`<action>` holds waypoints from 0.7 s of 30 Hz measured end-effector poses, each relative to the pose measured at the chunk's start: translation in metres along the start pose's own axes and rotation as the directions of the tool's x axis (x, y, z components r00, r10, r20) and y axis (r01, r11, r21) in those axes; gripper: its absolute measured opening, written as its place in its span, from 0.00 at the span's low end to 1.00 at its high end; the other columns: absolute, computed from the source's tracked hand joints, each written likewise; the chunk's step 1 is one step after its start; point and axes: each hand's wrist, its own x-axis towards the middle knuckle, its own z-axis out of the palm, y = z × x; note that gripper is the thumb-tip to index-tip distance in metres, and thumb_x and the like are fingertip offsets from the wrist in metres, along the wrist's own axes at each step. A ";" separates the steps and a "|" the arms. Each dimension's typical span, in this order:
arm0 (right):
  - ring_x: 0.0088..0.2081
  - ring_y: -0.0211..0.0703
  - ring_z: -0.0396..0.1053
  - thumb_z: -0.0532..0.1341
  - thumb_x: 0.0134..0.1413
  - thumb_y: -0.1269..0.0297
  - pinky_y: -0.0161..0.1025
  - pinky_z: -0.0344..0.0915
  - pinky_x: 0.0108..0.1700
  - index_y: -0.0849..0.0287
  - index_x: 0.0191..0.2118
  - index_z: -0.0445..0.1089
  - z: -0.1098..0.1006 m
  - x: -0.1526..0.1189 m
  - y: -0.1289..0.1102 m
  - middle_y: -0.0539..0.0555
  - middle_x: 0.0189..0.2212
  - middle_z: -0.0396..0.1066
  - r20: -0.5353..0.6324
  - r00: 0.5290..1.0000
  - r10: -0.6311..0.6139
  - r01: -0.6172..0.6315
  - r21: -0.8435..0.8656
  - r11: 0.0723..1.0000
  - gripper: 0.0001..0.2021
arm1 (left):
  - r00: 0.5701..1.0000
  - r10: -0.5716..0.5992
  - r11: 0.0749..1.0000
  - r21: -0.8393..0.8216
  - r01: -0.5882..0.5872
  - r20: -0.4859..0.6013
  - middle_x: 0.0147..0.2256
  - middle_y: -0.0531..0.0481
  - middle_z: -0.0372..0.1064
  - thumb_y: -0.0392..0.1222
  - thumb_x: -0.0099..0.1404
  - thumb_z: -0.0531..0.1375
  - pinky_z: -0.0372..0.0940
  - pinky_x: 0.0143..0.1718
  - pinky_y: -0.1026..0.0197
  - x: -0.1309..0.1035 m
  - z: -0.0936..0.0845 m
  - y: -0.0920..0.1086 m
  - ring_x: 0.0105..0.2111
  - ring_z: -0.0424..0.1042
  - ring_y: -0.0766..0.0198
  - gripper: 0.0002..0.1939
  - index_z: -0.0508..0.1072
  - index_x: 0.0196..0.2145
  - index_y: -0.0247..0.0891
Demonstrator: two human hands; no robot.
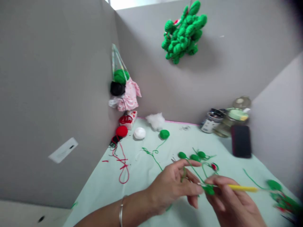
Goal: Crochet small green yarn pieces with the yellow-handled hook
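Note:
Just above the table, my right hand grips a crochet hook with a yellow handle. A small green crochet piece sits at the hook's tip, between both hands. My left hand pinches near the edge of that piece, and green yarn passes around its fingers. The strand runs back over the table to a green yarn ball. Beyond the hands lie several finished green pieces and a small red and green piece. How the hook sits in the stitches is too blurred to tell.
A red yarn ball, a white yarn ball and white stuffing rest toward the back. Jars and a dark phone stand at the right. Green crochet pieces hang on the grey partition.

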 end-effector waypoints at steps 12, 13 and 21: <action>0.21 0.28 0.57 0.76 0.52 0.49 0.33 0.58 0.27 0.54 0.32 0.83 0.032 0.017 -0.009 0.51 0.30 0.76 -0.012 0.997 0.073 -0.072 0.078 0.994 0.14 | 0.993 -0.001 0.994 0.108 0.014 -0.116 0.31 0.59 0.69 0.42 0.63 0.73 0.59 0.29 0.65 0.016 -0.017 0.000 0.23 0.68 0.75 0.25 0.75 0.57 0.40; 0.21 0.29 0.57 0.76 0.52 0.49 0.33 0.57 0.27 0.54 0.33 0.83 0.033 0.019 -0.008 0.51 0.29 0.76 -0.007 0.997 0.079 -0.078 0.085 0.993 0.14 | 0.992 -0.007 0.993 0.116 0.021 -0.124 0.31 0.59 0.69 0.42 0.63 0.73 0.59 0.29 0.64 0.016 -0.018 0.002 0.23 0.68 0.75 0.26 0.75 0.57 0.40; 0.20 0.31 0.57 0.73 0.56 0.53 0.34 0.59 0.26 0.56 0.34 0.81 0.033 0.024 -0.001 0.52 0.29 0.78 -0.004 0.996 0.089 -0.088 0.117 0.989 0.11 | 0.991 -0.037 0.984 0.166 0.058 -0.131 0.35 0.58 0.69 0.40 0.66 0.70 0.61 0.32 0.62 0.019 -0.025 0.008 0.25 0.68 0.74 0.23 0.75 0.57 0.43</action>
